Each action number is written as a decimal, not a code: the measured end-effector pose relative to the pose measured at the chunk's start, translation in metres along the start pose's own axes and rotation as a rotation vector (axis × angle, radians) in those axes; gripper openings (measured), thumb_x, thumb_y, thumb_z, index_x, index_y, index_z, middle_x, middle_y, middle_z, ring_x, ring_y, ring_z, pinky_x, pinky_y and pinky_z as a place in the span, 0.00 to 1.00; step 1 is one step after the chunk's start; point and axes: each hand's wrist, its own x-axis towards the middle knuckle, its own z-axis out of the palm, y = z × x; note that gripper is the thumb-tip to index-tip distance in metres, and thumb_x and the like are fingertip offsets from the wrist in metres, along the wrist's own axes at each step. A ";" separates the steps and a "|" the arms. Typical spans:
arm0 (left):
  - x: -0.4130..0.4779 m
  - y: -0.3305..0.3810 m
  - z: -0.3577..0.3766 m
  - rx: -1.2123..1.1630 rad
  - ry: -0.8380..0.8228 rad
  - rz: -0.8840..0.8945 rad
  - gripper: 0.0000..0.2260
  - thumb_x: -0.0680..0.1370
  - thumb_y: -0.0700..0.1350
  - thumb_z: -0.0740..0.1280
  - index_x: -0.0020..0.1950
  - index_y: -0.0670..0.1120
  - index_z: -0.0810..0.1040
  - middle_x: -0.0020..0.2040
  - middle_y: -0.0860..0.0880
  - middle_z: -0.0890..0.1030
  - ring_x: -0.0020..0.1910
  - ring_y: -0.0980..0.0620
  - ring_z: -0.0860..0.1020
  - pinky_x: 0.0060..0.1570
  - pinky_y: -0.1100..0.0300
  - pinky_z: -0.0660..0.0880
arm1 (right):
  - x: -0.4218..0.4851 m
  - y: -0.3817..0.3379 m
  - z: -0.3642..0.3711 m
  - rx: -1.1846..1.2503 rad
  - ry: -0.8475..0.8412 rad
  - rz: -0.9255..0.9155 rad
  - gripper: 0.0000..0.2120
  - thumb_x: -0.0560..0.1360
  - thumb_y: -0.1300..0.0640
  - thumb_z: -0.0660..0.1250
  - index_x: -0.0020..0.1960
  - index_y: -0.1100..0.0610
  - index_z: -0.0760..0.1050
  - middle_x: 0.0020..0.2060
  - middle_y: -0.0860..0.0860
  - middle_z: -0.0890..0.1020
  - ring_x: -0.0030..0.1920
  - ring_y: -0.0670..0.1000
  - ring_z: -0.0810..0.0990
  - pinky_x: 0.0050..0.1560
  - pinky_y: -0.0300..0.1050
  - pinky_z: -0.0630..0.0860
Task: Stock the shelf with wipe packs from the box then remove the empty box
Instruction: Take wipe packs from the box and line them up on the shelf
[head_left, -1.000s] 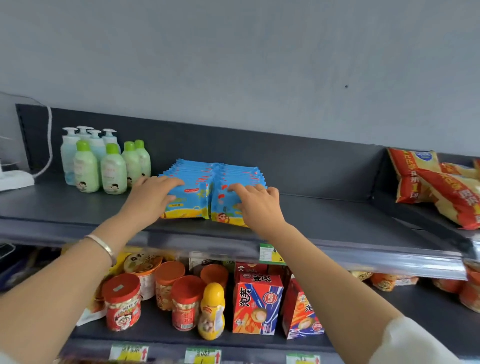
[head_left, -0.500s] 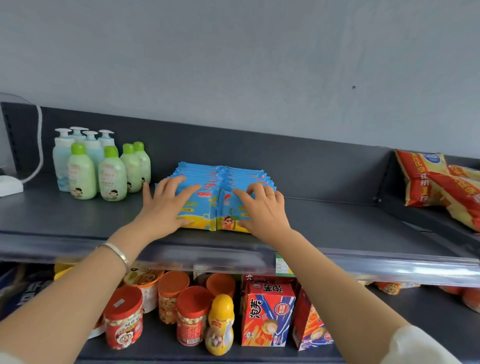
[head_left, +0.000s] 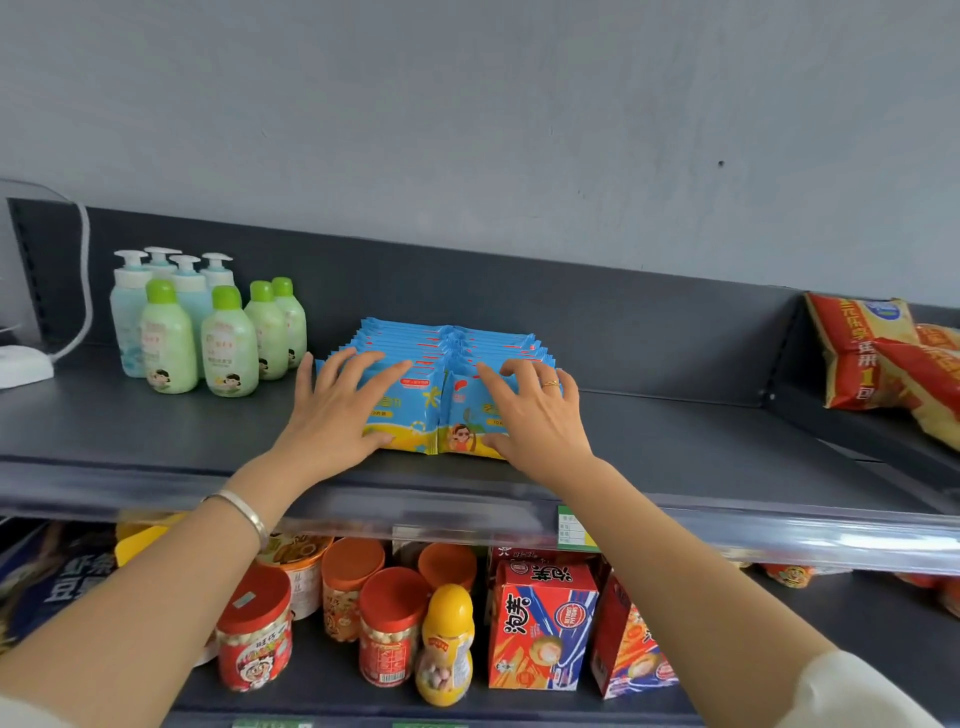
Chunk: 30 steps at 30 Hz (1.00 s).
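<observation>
Wipe packs (head_left: 441, 364) are sitting in two rows mid-shelf (head_left: 701, 452), right of the bottles (head_left: 228, 343). The left hand (head_left: 337, 415) and right hand (head_left: 535, 415) are pressing the near packs, each grip spread apart, clamping nothing. The packs are looking light, soft and slippery, so taking a row by its outer sides is probably suiting them best.

Green-capped bottles (head_left: 228, 348) are grouped before pump bottles (head_left: 130, 312) at left; red snack bags (head_left: 852, 353) are piled at right; orange-lidded jars (head_left: 389, 629) and red cartons (head_left: 540, 623) are ranged below
</observation>
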 end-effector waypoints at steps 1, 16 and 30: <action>0.000 -0.001 0.001 0.017 0.028 0.017 0.37 0.69 0.54 0.73 0.74 0.56 0.59 0.71 0.46 0.64 0.71 0.45 0.53 0.68 0.37 0.48 | -0.001 0.001 0.000 0.004 0.016 -0.002 0.35 0.73 0.44 0.68 0.75 0.49 0.56 0.68 0.53 0.65 0.70 0.58 0.62 0.70 0.59 0.56; 0.007 0.077 -0.002 -0.046 0.264 0.269 0.24 0.68 0.44 0.75 0.62 0.49 0.74 0.59 0.47 0.76 0.59 0.46 0.66 0.56 0.49 0.62 | -0.044 0.021 -0.008 0.071 0.169 -0.005 0.26 0.63 0.57 0.78 0.60 0.56 0.76 0.55 0.56 0.79 0.54 0.61 0.77 0.47 0.54 0.78; 0.008 0.314 0.031 -0.351 0.263 0.619 0.15 0.72 0.45 0.66 0.59 0.49 0.75 0.54 0.50 0.79 0.54 0.46 0.76 0.50 0.51 0.72 | -0.222 0.163 -0.024 0.041 0.071 0.294 0.19 0.70 0.57 0.71 0.60 0.55 0.76 0.53 0.55 0.78 0.52 0.60 0.77 0.45 0.54 0.77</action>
